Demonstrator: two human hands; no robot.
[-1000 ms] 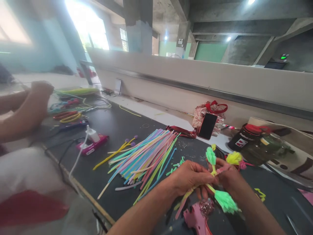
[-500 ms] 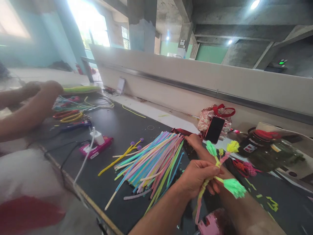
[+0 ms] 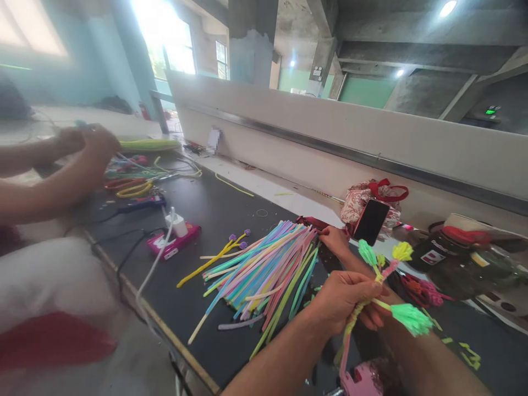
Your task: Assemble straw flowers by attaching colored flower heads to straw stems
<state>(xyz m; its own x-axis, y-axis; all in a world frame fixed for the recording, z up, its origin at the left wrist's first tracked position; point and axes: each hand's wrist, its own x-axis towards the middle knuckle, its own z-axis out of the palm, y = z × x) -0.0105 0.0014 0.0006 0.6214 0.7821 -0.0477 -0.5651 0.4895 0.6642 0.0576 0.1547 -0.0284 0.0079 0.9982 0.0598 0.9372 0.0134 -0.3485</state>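
Observation:
My left hand [image 3: 350, 300] is closed around the stem of a pipe cleaner flower [image 3: 385, 275], with green and yellow tufted heads and a pink-and-yellow twisted stem hanging below. Beyond it, my right hand [image 3: 335, 240] reaches across to the far right end of a pile of pastel pipe cleaners [image 3: 264, 269]. Its fingertips are pinched at the pipe cleaner ends; exactly how many they grip is hidden. My right forearm passes behind the flower. Left of the pile lies a yellow pipe cleaner stem [image 3: 206, 264] with small purple balls.
A pink power strip [image 3: 175, 242] with a white plug and cables lies left, near scissors [image 3: 135, 190]. A co-worker's hands [image 3: 88, 143] work at far left. On the right stand a phone [image 3: 371, 221] against a patterned bag [image 3: 357, 201], and a dark jar [image 3: 439, 250]. A pink object [image 3: 363, 379] sits in front.
The view has swung slightly left, so everything appears further right. My hands keep nearly the same places, left on the flower, right at the pile's end. The co-worker's hands have shifted a little.

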